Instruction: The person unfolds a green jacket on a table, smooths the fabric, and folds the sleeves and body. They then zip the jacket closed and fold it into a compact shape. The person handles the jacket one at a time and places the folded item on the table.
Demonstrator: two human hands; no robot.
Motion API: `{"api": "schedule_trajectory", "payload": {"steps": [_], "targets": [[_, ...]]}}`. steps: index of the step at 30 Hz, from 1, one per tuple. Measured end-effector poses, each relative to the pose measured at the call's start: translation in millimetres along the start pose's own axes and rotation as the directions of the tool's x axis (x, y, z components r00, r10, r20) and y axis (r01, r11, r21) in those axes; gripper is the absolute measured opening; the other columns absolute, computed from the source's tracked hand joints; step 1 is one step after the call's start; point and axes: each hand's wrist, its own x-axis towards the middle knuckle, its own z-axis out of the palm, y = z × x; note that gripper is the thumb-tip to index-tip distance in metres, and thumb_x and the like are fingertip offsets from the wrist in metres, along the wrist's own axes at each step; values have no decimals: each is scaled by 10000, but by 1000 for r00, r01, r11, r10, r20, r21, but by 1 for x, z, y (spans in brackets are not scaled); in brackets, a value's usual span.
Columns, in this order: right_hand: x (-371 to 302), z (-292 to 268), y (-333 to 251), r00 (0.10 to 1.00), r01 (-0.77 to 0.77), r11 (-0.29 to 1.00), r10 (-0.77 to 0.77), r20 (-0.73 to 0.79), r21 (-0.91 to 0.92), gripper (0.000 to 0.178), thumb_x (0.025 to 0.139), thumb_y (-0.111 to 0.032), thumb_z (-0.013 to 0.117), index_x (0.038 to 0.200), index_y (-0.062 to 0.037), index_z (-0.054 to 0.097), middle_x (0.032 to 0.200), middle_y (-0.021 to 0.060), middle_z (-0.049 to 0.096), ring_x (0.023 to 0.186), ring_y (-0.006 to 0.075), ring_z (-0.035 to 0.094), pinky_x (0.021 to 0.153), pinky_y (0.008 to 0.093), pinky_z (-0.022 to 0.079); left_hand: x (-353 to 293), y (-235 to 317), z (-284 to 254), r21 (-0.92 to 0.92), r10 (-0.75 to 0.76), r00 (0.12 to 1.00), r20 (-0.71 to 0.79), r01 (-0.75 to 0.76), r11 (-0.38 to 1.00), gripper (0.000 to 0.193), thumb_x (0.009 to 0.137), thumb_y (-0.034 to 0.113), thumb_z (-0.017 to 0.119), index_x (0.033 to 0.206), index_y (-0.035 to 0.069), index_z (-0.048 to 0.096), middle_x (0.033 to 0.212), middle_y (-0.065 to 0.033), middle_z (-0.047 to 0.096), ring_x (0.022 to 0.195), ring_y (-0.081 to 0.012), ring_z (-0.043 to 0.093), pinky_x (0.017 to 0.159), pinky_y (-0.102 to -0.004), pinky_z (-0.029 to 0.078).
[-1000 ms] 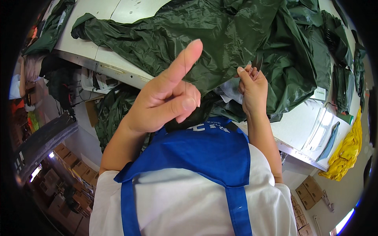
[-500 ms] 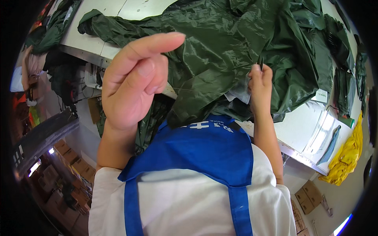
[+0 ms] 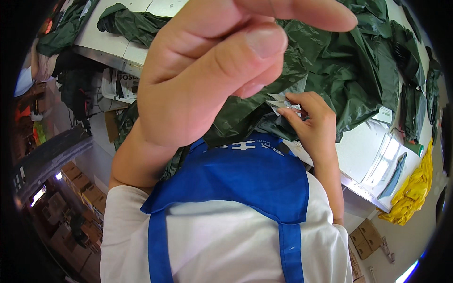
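White table [image 3: 358, 151], crumpled glossy dark green garment [image 3: 330, 70], right hand [image 3: 311, 120] pinching its pale tag [image 3: 288, 96], left hand [image 3: 212, 70] raised, loosely curled, empty

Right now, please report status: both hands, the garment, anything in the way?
Left hand raised near camera, holds nothing. Right hand pinches small scissors at dark green garment. Left hand blocks part of view.

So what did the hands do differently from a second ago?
The left hand rose toward the camera, now looming large with its fingers curled and holding nothing. The right hand stayed at the dark green garment on the white table, still pinching a small pale tag.
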Motion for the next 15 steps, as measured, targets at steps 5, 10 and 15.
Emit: {"api": "schedule_trajectory", "payload": {"steps": [5, 10, 15], "targets": [[1, 5, -4, 1000, -6, 998, 5, -11, -56, 201, 707, -128, 754, 858, -33, 659, 734, 89, 608, 642, 238, 599, 555, 314, 469, 2, 1, 3, -8, -3, 1000, 4, 3, 1000, 409, 983, 166, 403, 1332, -47, 386, 631, 36, 353, 541, -43, 289, 452, -201, 212], [0, 9, 0, 999, -29, 997, 26, -48, -65, 186, 717, -110, 754, 854, -25, 660, 745, 83, 622, 639, 198, 600, 571, 288, 476, 2, 4, -5, -12, -10, 1000, -17, 10, 1000, 405, 984, 166, 405, 1327, -48, 391, 635, 37, 351, 544, -42, 290, 449, -198, 212], [-7, -1, 26, 943, -270, 916, 313, -108, 297, 227, 745, -45, 744, 944, -5, 644, 797, 56, 638, 683, 106, 584, 637, 219, 479, -55, 22, -108, 68, -282, 879, -386, 332, 941, 305, 968, 109, 417, 1229, -37, 480, 644, 44, 326, 546, -43, 276, 468, -181, 239]]}}
